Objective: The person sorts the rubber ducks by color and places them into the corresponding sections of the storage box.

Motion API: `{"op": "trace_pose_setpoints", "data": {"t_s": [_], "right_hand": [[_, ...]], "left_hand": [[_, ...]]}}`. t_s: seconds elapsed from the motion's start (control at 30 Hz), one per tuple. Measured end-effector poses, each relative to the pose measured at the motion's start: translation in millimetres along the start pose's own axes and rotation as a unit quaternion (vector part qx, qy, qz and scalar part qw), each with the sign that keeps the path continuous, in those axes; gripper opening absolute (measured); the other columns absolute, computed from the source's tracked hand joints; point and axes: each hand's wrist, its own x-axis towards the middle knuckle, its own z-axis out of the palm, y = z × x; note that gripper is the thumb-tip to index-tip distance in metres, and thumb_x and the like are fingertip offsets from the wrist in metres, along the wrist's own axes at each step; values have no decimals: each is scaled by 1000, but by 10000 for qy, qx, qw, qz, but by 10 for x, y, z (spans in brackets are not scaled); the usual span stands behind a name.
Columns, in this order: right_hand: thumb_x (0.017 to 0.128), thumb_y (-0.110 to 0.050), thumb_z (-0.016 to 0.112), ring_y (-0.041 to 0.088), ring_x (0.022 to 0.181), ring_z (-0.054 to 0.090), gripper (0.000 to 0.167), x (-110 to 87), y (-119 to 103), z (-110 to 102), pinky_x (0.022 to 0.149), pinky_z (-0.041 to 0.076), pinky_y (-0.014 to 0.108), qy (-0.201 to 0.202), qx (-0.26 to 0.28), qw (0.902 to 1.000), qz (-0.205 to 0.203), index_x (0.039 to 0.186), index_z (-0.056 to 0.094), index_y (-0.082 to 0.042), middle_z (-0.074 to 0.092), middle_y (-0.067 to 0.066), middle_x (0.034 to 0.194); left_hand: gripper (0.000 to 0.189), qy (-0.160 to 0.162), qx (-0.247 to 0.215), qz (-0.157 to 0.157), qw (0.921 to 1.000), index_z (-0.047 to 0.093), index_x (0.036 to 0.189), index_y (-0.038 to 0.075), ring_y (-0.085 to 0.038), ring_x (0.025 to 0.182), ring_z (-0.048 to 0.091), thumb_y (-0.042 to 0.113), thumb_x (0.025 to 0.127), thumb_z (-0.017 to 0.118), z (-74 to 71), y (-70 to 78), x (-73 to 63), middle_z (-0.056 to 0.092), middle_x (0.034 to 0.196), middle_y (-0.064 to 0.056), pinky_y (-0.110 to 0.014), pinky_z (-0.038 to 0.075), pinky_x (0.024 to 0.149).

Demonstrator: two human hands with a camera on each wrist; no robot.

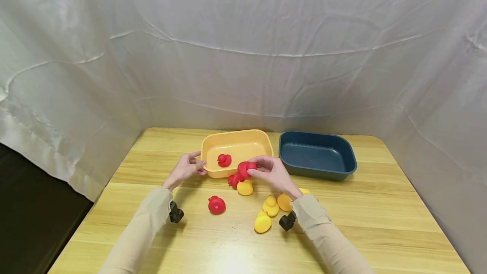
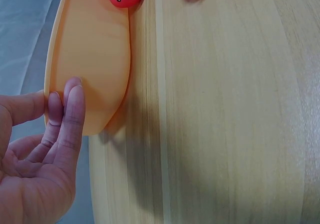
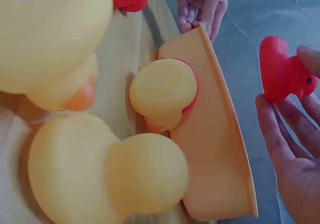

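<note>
My left hand (image 1: 186, 167) holds the left end of a light orange bin (image 1: 214, 139), fingers against its wall and rim. Its grip also shows in the left wrist view, the hand (image 2: 50, 154) at the bin's edge. Pinched in my right hand (image 1: 273, 173) is a red toy duck (image 1: 244, 168), above the bin's front rim; the right wrist view shows that duck (image 3: 280, 74) between thumb and fingers. One red duck (image 1: 224, 160) sits inside the bin. Just outside its front wall lie another red duck (image 1: 233, 180) and a yellow duck (image 1: 245, 187).
A dark blue bin (image 1: 317, 155) stands to the right of the orange one. Several yellow ducks (image 1: 270, 206) lie near my right forearm, one (image 1: 262, 222) closer to me. A lone red duck (image 1: 217, 205) rests between my arms. Grey curtains (image 1: 243, 75) hang behind the table.
</note>
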Motion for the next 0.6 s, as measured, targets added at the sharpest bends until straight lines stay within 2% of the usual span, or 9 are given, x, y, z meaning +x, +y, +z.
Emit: {"op": "trace_pose_setpoints", "data": {"t_s": [0.3, 0.6], "right_hand": [[88, -13, 78, 18, 94, 71, 29, 134, -63, -51, 84, 58, 15, 461, -282, 9984, 178, 114, 70, -1, 72, 22, 111], [88, -16, 78, 21, 90, 73, 33, 329, -81, -189, 79, 60, 18, 777, -697, 9938, 384, 116, 69, 0, 73, 21, 110]], "left_hand": [[64, 19, -38, -8, 10000, 21, 152, -17, -12, 76, 71, 2, 101, 55, -2, -4, -5, 65, 109, -34, -41, 64, 85], [63, 21, -39, 24, 10000, 22, 152, -17, -10, 75, 71, 1, 101, 55, -2, 2, -7, 66, 106, -32, -42, 64, 85]]}}
